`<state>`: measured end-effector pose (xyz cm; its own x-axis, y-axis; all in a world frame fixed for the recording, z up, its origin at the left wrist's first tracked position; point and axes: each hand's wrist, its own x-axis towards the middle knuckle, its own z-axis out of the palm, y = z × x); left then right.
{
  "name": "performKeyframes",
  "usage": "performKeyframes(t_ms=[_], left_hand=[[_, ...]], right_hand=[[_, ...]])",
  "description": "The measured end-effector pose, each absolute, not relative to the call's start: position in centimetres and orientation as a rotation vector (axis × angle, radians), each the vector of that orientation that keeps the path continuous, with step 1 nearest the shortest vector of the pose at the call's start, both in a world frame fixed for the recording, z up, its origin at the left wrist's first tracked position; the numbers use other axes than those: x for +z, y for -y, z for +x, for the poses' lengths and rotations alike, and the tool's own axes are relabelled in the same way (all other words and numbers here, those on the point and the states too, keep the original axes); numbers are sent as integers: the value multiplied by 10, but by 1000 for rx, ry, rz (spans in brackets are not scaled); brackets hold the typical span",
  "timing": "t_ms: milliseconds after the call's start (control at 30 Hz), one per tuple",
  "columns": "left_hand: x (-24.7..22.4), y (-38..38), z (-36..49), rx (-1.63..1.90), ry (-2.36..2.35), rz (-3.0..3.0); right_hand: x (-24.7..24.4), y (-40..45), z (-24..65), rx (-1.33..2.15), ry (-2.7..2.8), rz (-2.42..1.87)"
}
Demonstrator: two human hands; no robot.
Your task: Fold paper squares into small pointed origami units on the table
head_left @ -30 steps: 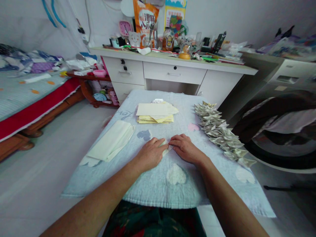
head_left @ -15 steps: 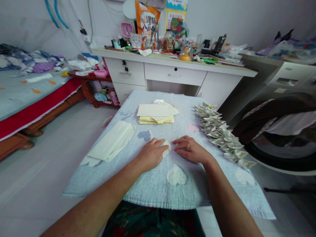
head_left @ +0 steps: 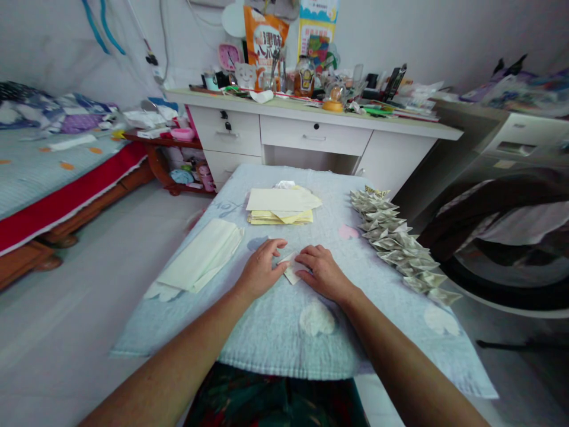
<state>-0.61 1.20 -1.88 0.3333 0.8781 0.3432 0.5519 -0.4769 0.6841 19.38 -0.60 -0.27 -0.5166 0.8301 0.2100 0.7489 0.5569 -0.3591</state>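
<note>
On the cloth-covered table, a small folded piece of pale paper [head_left: 291, 270] lies between my hands. My right hand [head_left: 323, 271] is on its right side, fingertips and thumb bent over the edge and holding it against the cloth. My left hand [head_left: 261, 268] is at the left side, its fingers apart and raised off the paper. The left thumb tip comes close to the paper's left corner; whether it touches, I cannot tell. To the right stand several folded pointed paper pieces [head_left: 395, 243], nested in long rows.
A stack of yellowish paper sheets [head_left: 281, 201] sits toward the table's far side. A pale green folded paper bundle [head_left: 202, 255] lies at the left. Beyond stand a cluttered white desk [head_left: 315, 127], a bed [head_left: 66, 160] and a front-loading washing machine [head_left: 511, 142].
My left hand has lifted its fingers off the paper and shifted left. My right hand has moved left onto the paper's right side. The paper lies slightly further left and shows more.
</note>
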Motion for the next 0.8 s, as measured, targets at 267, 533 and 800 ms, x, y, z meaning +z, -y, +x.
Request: performKeyframes(t_ms=[267,533,800], left_hand=[[-18,-21,-11,751,-1621,2281],[-16,-20,-9,648,-1811,2217],[-16,-18,-5,827,-1280,2519]], right_hand=[[-4,6,194,332,2436,-1301],[-3,8,193,357,2417,-1319],[-8,7,193,362,2384,-1331]])
